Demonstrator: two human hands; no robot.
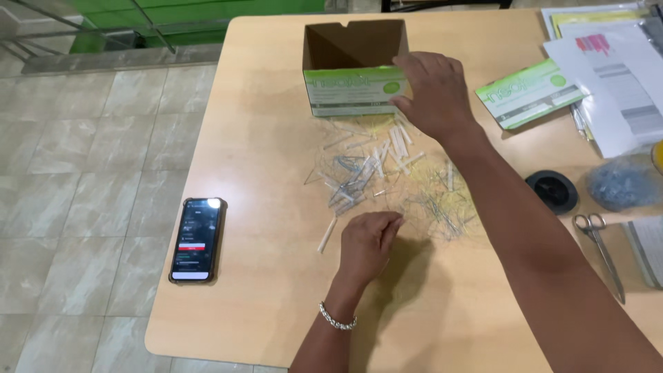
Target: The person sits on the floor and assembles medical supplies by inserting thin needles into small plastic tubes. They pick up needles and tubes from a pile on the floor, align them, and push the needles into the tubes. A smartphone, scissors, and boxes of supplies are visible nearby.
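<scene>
An open cardboard box (349, 69) with a green and white front stands at the far middle of the wooden table (262, 173). My right hand (431, 93) rests on its right front corner, fingers spread over the edge. A loose pile of small clear plastic packets and thin tubes (387, 176) lies in front of the box. My left hand (369, 242), with a metal bracelet on the wrist, sits at the near edge of the pile with fingers curled; I cannot tell if it pinches a piece.
A black phone (197, 239) with a lit screen lies near the table's left edge. On the right are a flattened green and white box (528, 93), papers (615, 69), a black round lid (552, 190), scissors (602, 249) and a grey plastic bag (621, 183). Tiled floor lies beyond the left edge.
</scene>
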